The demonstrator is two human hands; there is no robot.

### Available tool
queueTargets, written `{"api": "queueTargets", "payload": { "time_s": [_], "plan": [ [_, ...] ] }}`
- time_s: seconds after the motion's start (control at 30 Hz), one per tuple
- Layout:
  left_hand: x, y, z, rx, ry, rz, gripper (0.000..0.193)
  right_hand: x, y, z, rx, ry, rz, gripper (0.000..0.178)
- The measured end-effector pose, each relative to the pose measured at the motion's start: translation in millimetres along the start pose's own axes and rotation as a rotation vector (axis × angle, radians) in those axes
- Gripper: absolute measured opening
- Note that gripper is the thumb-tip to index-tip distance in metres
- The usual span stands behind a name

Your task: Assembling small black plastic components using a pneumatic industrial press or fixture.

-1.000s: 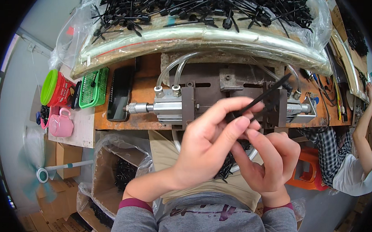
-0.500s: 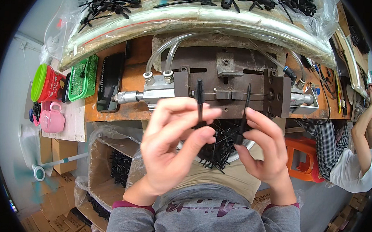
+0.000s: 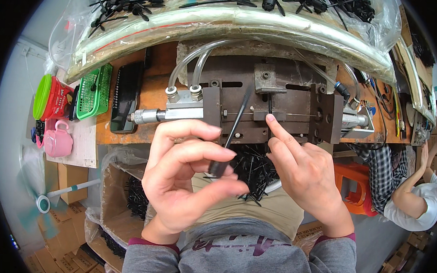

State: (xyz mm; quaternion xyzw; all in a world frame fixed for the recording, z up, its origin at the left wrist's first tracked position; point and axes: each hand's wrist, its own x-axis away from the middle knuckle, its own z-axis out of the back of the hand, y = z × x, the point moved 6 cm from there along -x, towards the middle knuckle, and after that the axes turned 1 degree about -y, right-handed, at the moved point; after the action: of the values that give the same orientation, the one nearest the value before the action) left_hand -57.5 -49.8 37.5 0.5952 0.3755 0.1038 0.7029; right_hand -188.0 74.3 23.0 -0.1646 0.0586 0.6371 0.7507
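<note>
My left hand (image 3: 177, 176) pinches a black mascara wand (image 3: 238, 119) by its short cap end, the bristle tip slanting up and right in front of the machine. My right hand (image 3: 307, 177) is at the metal fixture (image 3: 240, 74), its index fingertip touching the small centre block (image 3: 261, 116). A second black mascara wand (image 3: 270, 103) lies upright across that block, under the fingertip. Its lower end runs down to the curled fingers, which hide the cap and the thumb. Below the hands sits a pile of black wands (image 3: 253, 174) in a white-rimmed container.
Metal cylinders (image 3: 183, 108) with clear air hoses flank the fixture. Plastic-covered stock with black wands (image 3: 141, 1) lies behind. A green basket (image 3: 93, 92), black tray (image 3: 126, 98) and pink cup (image 3: 59, 140) stand left. Another person (image 3: 415, 199) works at the right, by an orange stool (image 3: 353, 184).
My right hand has carried its wand forward to the centre block, and its index finger has straightened onto it. My left hand has shifted slightly left and down, its wand now tilted right.
</note>
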Motion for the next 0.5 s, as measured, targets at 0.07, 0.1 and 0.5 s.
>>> {"api": "queueTargets", "payload": {
  "time_s": [0.07,0.1,0.5],
  "plan": [
    [-3.6,3.3,-4.1,0.025,-0.001,0.033,0.042,0.7,1.6,-0.1,0.017,-0.026,-0.028,0.023],
    [-4.6,4.1,-4.8,-0.042,-0.053,0.006,0.042,-0.1,0.9,0.8,0.024,-0.036,-0.037,0.023],
    [9.1,-1.4,-38.5,-0.416,-0.179,-0.211,0.036,109.1,-63.9,104.1,-0.221,1.109,0.474,0.058]
  ]
}}
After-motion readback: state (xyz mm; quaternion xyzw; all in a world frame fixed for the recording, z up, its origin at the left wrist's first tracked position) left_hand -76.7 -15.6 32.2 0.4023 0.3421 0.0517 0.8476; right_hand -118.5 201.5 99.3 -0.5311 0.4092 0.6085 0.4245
